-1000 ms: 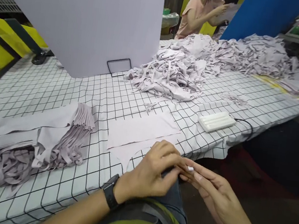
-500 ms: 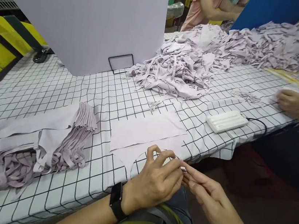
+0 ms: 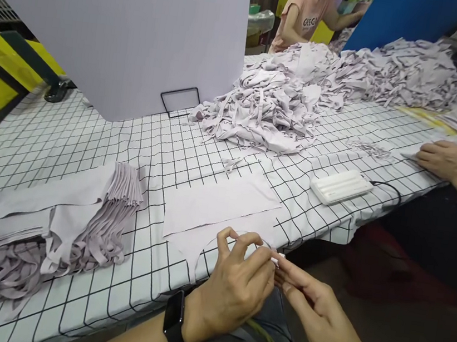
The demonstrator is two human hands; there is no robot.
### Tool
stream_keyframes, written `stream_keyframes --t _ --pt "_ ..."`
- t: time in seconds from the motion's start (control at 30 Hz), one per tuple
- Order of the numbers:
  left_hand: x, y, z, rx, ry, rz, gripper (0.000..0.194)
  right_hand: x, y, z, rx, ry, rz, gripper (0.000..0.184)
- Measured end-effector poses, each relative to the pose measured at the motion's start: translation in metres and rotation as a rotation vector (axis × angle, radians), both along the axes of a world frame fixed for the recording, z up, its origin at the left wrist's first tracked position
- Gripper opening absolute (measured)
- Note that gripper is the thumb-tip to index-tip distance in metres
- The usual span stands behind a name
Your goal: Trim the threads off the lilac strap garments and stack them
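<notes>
The person's left hand (image 3: 236, 284), which has a black watch (image 3: 174, 315) on its wrist, and the right hand (image 3: 316, 303) meet at their fingertips, just in front of the table edge. Between these fingertips there is a small white piece (image 3: 278, 260), mostly hidden by the fingers. I cannot tell which hand is pinching it, or whether both are. On the left hand the middle and ring fingers are bent and raised apart from each other, while on the right hand the fingers lie close together and point to the left. Just beyond the hands, a pale cloth (image 3: 219, 209) lies flat on the checked table (image 3: 110, 141), with a narrow strip reaching toward the edge. To the left is a stack of cloths (image 3: 78, 190), with many straps hanging in loops. To the right stands a white box (image 3: 341, 187) with a black cable (image 3: 390, 188), and behind it are scattered small bits (image 3: 368, 149). Farther back rises a big loose pile (image 3: 270, 112) of the same pale cloth. At the right side, a co-worker's hand (image 3: 451, 161) rests on the table.
</notes>
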State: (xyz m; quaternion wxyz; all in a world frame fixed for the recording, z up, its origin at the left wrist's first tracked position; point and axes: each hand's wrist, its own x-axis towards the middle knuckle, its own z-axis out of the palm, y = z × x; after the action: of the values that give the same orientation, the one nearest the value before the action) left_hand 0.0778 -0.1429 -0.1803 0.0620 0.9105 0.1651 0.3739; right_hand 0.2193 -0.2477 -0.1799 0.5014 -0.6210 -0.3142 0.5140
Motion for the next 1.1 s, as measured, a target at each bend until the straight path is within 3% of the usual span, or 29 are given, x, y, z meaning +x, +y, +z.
stream_keyframes --t 0.37,0.53,0.8,0.93,1.1 --pt "0.001 0.001 -0.011 0.073 0.034 -0.017 0.015 0.002 -0.001 -0.007 -0.034 0.075 -0.025 0.059" --pt "0.001 0.000 -0.009 0.077 0.007 -0.001 0.011 -0.001 0.002 -0.006 -0.028 0.162 -0.035 0.059" --pt "-0.001 0.000 -0.007 0.089 0.037 0.003 0.011 -0.006 0.001 -0.004 0.010 0.135 -0.001 0.058" --pt "-0.006 -0.001 -0.001 -0.025 0.085 -0.020 0.010 -0.005 0.003 -0.005 -0.042 -0.068 0.002 0.053" --pt "-0.012 -0.001 0.013 -0.365 0.182 -0.073 0.011 0.001 -0.001 -0.010 -0.018 -0.407 0.041 0.040"
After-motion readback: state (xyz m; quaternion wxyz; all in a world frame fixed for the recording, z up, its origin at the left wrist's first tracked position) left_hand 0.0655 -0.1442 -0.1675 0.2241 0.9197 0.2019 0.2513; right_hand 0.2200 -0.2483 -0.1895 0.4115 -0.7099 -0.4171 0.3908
